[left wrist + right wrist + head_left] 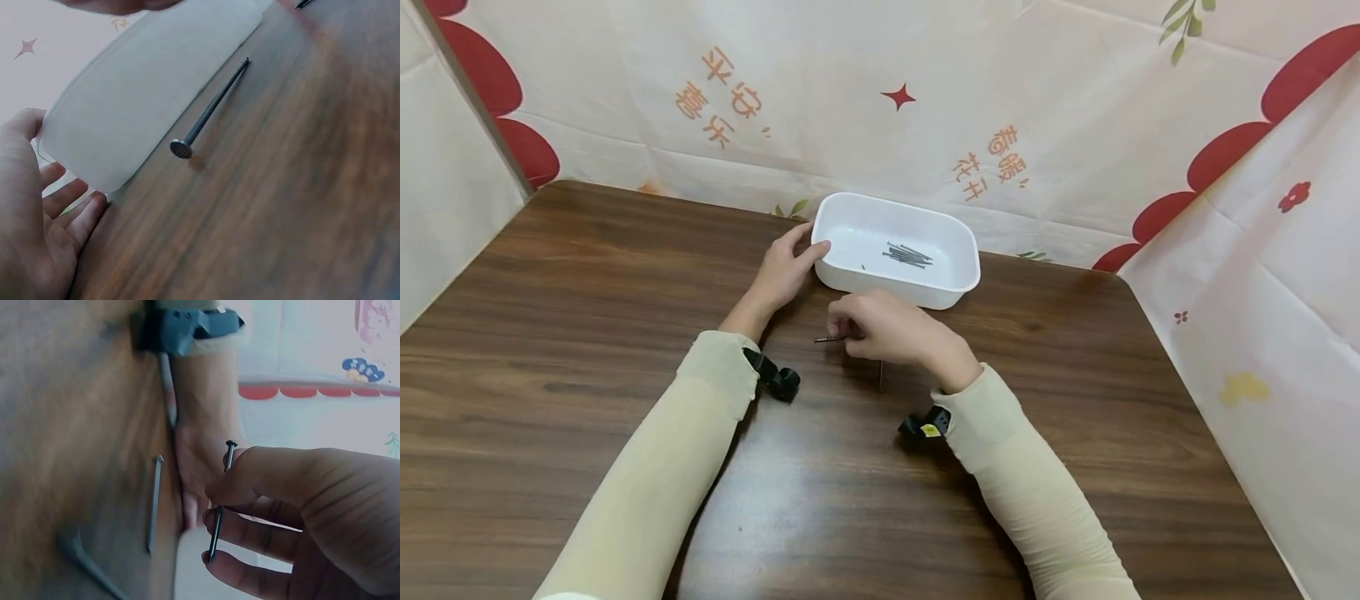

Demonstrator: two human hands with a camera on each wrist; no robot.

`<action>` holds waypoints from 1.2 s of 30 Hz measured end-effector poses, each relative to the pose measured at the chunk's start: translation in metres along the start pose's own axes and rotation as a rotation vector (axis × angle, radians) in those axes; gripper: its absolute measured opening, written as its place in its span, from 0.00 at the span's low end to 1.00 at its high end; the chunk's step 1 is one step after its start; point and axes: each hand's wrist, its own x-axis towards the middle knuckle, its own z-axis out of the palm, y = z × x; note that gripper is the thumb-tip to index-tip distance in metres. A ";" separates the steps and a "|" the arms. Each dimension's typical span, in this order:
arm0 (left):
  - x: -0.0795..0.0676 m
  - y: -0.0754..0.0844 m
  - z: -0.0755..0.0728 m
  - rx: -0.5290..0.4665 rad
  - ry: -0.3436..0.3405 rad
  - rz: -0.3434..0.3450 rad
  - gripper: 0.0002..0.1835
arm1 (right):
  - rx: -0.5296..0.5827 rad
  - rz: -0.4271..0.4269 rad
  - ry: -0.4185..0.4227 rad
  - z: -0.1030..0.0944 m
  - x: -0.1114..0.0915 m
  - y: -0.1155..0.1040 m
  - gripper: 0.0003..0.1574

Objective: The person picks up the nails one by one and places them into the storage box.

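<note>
At its left end, a white plastic container [895, 289] is held by my left hand [782, 271], thumb over the rim and the other fingers against the outer wall. My right hand [891, 327] is in front of the container, pinching a dark nail [220, 506] between thumb and fingers, its flat head sticking out past the thumb. On the table close to the container's long side lies another nail [215, 106]. A further nail [881, 375] lies below my right hand. Several nails [910, 255] lie in a loose bundle inside the container.
The container stands near the back edge of the brown wood-grain table [550, 375]. Behind it hangs a white printed cloth [835, 108] with red scalloped borders. Each wrist wears a black camera mount, the left mount [775, 379] just above the tabletop.
</note>
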 end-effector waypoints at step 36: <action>0.000 -0.001 0.001 -0.006 0.010 0.010 0.33 | 0.014 0.231 0.071 -0.090 0.012 0.122 0.06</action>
